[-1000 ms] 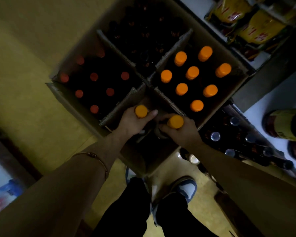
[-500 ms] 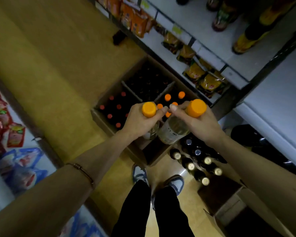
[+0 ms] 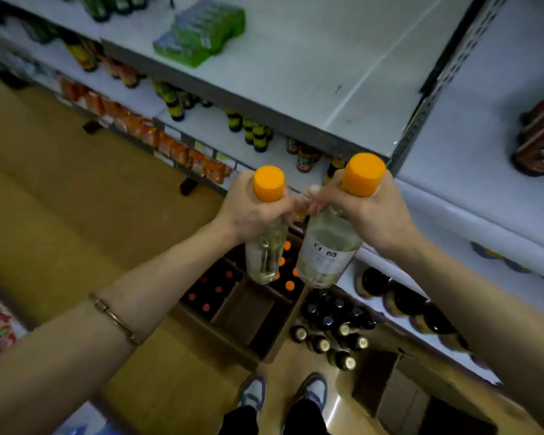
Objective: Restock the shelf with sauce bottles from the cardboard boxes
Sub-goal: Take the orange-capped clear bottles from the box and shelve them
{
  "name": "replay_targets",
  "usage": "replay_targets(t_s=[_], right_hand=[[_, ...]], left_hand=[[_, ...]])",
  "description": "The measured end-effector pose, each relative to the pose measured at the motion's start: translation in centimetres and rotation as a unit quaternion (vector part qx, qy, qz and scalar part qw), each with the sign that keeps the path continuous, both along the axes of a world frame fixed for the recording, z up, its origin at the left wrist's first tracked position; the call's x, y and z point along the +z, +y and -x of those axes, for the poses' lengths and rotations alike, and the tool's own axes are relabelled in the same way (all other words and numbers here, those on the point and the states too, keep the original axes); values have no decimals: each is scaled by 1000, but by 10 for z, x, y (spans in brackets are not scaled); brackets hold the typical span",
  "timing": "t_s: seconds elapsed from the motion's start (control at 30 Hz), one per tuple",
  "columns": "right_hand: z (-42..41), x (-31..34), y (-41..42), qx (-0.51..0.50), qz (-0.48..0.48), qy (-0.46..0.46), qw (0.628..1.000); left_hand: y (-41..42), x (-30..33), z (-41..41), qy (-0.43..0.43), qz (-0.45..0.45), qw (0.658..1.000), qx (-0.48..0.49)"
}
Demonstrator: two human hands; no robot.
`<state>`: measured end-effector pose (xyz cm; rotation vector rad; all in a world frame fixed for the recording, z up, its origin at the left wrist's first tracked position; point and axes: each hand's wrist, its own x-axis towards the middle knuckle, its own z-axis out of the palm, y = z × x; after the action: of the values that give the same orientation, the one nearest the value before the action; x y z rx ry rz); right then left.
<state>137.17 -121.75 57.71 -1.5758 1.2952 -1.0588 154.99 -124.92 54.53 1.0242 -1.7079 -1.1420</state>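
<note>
- The left hand (image 3: 252,211) is clamped round the neck of a clear bottle (image 3: 264,255), just under its orange cap (image 3: 268,183); gripping high likely keeps the body free to be set down upright.
- The right hand (image 3: 368,215) grips a second bottle (image 3: 327,249) the same way, below its orange cap (image 3: 363,174). This one tilts slightly, its white label facing up.
- Both bottles hang side by side in the air, the two hands almost touching, near the front edge of the grey shelf (image 3: 296,67).
- The cardboard boxes (image 3: 248,312) sit on the floor below, more orange-capped bottles upright inside.
- The shelf has bare space, a sensible spot for placing the pair.
</note>
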Motion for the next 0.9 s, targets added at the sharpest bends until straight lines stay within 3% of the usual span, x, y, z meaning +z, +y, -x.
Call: replay_targets(t_s=[0.2,0.47,0.9], right_hand=[[9,91,24,-77,50,3,996],[41,187,88,-223,111,15,968],[127,287,236,-448,142,31,882]], left_hand=[[-6,97,30,41,13,990,-131],[6,180,87,58,48,950,-304],[113,286,232,119,39,873,-471]])
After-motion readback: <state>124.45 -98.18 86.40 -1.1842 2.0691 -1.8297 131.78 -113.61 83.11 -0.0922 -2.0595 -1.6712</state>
